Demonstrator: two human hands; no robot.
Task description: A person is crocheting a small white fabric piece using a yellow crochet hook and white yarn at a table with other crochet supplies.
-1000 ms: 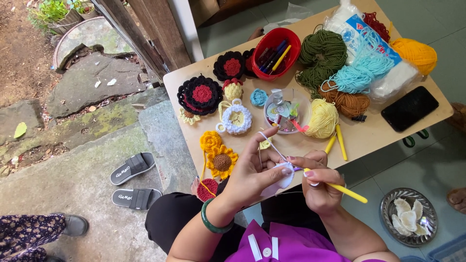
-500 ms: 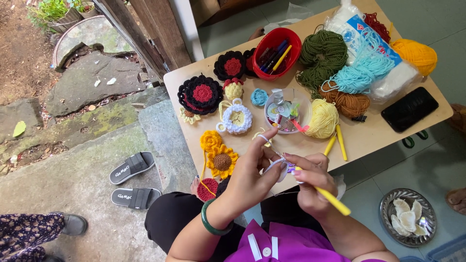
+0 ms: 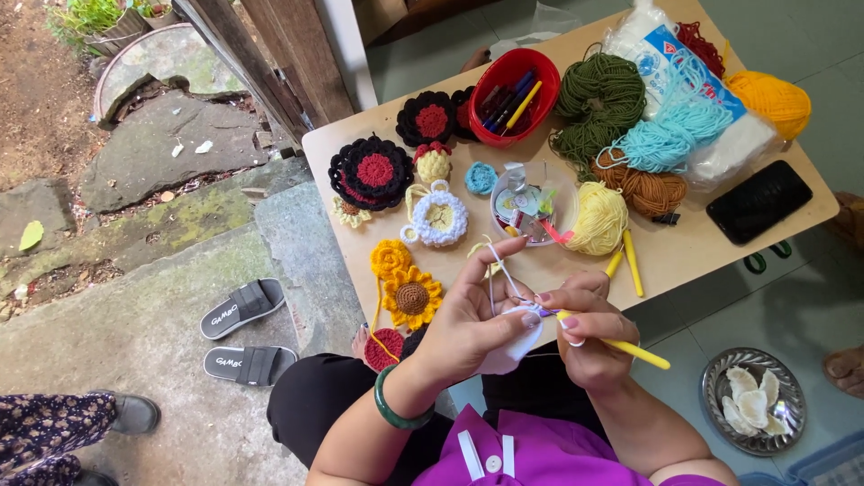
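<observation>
Worktop: wooden, carrying yarn skeins, red bowl of hooks, black phone, crocheted flowers.
Left hand: fingers spread, pinching white crochet piece near the worktop's front edge, over the lap; pale yarn strand looped over a finger.
Right hand: closed around yellow hook, tip at the piece.

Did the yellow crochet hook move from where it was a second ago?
Yes. The yellow crochet hook in the right hand has swung: a second ago it lay flatter, and now its free end tilts lower, away from the table edge, which stayed put.
</observation>
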